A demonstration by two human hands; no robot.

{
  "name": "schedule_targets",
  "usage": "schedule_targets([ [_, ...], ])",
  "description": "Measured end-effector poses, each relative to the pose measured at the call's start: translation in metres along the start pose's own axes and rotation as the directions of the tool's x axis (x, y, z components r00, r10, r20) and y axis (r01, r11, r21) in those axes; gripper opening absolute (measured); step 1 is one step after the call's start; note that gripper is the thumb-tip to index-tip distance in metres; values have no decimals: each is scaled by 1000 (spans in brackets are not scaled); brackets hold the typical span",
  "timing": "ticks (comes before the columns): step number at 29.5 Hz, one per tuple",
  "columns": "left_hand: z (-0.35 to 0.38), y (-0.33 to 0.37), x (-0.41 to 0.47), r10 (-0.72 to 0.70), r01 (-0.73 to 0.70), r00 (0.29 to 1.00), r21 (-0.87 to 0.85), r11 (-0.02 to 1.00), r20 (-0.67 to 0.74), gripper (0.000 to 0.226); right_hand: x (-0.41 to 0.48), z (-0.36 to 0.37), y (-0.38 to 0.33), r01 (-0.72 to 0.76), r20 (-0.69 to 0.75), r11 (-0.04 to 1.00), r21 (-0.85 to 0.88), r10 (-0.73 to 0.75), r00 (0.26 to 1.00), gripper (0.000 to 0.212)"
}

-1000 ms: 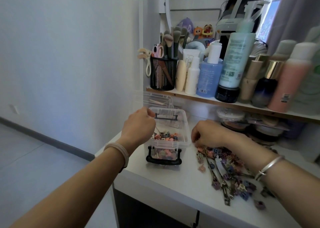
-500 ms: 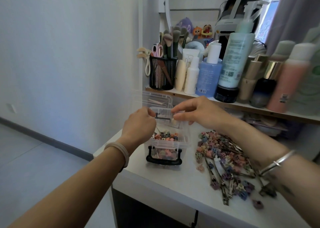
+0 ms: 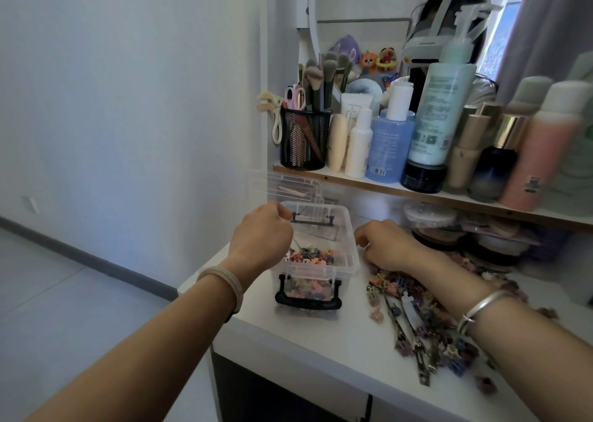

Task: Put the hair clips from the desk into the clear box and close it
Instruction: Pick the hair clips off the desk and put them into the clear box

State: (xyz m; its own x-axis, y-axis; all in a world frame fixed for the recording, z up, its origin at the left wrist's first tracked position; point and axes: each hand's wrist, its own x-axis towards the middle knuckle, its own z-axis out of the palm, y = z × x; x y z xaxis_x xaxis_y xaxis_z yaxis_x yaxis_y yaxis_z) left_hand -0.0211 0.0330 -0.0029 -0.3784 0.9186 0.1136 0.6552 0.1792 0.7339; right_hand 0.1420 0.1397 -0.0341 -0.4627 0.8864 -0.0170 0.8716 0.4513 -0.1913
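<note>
The clear box (image 3: 348,262) stands open at the desk's left end, with black latches front and back and small coloured hair clips (image 3: 313,256) inside. My left hand (image 3: 260,237) is curled at its left rim and grips it; a thin dark clip slants from under the hand into the box. Just right of the box, my right hand (image 3: 386,245) lies on the pile of hair clips (image 3: 414,293), its fingers curled down into them and the fingertips hidden. Long metal clips (image 3: 414,341) lie nearer the front edge. The clear lid (image 3: 285,185) sits behind the box.
A shelf (image 3: 449,197) just above the desk carries a black mesh brush cup (image 3: 305,142) and many bottles. Round cosmetic cases (image 3: 433,225) sit under it, behind the pile. The white desk (image 3: 321,341) ends at the left beside the box, with floor below.
My right hand was over the box half a second ago; it has come back down to the right onto the clip pile. My left hand has stayed at the box's rim.
</note>
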Motion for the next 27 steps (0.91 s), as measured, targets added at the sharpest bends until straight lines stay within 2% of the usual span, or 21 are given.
schedule_targets([
  [2,-1,0,0,-6,6,1000,2,1000,1,35,4,3,-4,22,-21,1000,-17,-22,1000,28],
  [6,-5,-2,0,-21,21,1000,11,1000,-16,36,11,5,-10,47,-54,999,21,-46,997,41],
  [10,-8,-6,1,-21,22,999,24,999,-29,36,14,6,-16,120,-7,991,-56,-121,993,23],
  [15,-8,-8,3,-16,17,999,31,999,-28,35,7,-4,-15,109,44,994,-13,-109,993,22],
  [17,-8,-8,3,-20,21,999,32,999,-31,35,3,-15,-12,78,-4,994,82,-78,997,18],
  [19,-8,-8,3,-21,22,999,36,999,-33,35,-2,-32,-14,67,-105,955,290,-38,994,13],
  [22,-5,-6,2,-22,23,999,31,999,-27,35,-14,-57,-23,165,-186,754,636,-58,981,13],
  [23,-4,-5,2,-22,22,999,28,999,-23,35,-17,-61,-27,191,-166,712,675,-106,980,14],
  [25,-1,-2,1,-17,17,1000,20,1000,-15,35,-25,-63,-35,217,-70,715,664,-229,971,17],
  [27,0,1,1,-8,9,1000,15,1000,-15,35,-25,-61,-33,214,-51,720,660,-242,969,19],
])
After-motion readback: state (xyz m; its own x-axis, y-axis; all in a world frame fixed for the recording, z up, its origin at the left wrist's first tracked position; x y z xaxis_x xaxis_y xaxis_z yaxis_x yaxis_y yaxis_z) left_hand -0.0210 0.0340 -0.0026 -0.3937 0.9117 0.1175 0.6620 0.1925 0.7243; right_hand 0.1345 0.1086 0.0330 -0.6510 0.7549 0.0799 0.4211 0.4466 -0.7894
